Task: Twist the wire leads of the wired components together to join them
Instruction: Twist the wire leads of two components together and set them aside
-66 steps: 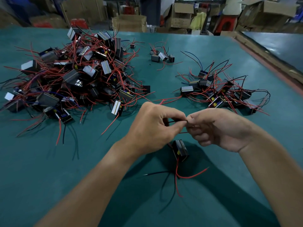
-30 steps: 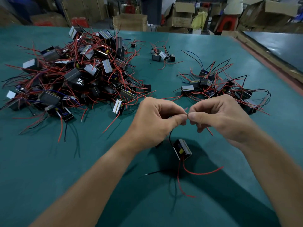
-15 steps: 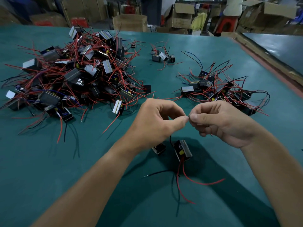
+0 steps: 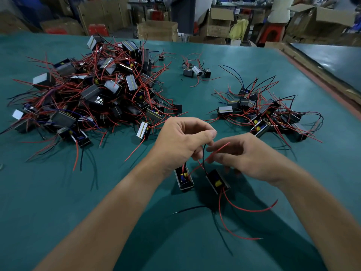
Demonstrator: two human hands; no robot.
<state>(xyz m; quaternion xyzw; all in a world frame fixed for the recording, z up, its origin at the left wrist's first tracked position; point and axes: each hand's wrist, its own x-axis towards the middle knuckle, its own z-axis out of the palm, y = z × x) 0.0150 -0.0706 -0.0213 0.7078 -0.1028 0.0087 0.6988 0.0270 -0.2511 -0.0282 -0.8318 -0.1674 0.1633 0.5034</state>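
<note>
Black lead (image 4: 203, 159) pinched by left hand (image 4: 181, 143); right hand (image 4: 252, 159) (grip half-curled) pinches red lead (image 4: 221, 148).

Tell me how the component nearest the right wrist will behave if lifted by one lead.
The component looks small and boxy: probably light, unlikely to roll. Its black lead rises to the left hand and its red leads lie in loose curves, so likely bendable; it should dangle.

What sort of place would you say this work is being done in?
Most likely a small electronics assembly workshop or factory floor. A big heap of wired components lies on a wide green table, a smaller pile sits to its right, and cardboard boxes stand behind.
</note>
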